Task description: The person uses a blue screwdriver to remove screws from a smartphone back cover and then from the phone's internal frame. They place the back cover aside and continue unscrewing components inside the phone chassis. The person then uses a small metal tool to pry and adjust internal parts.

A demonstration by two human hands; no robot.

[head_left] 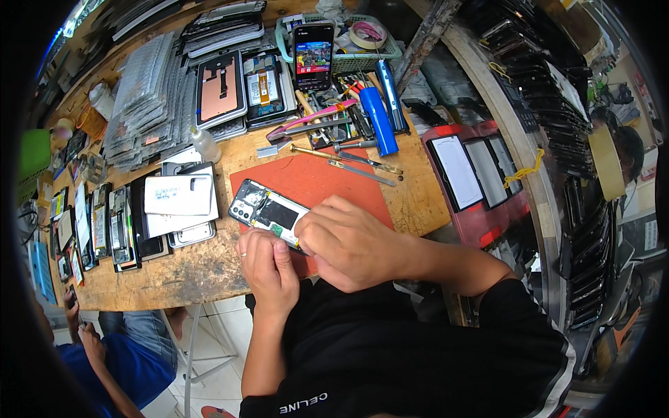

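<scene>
An opened smartphone (273,209) lies on a red-orange mat (334,184) near the bench's front edge. Its back cover is off, so the camera lenses, a black battery area and a small green board show. My left hand (267,265) is closed at the phone's near edge, thumb up. Over the phone's right end, my right hand (345,240) is curled with fingers pressed together. Whatever those fingers hold, if anything, is hidden behind the hand. Just beyond the mat lie brass-coloured tweezers (313,153) and a flat metal strip (362,173).
Hand tools and a blue cylinder (378,122) lie behind the mat. A lit phone (313,57) stands upright before a green basket (390,50). Stacked phone parts and a white back cover (178,194) fill the left. Another person (118,362) sits at lower left.
</scene>
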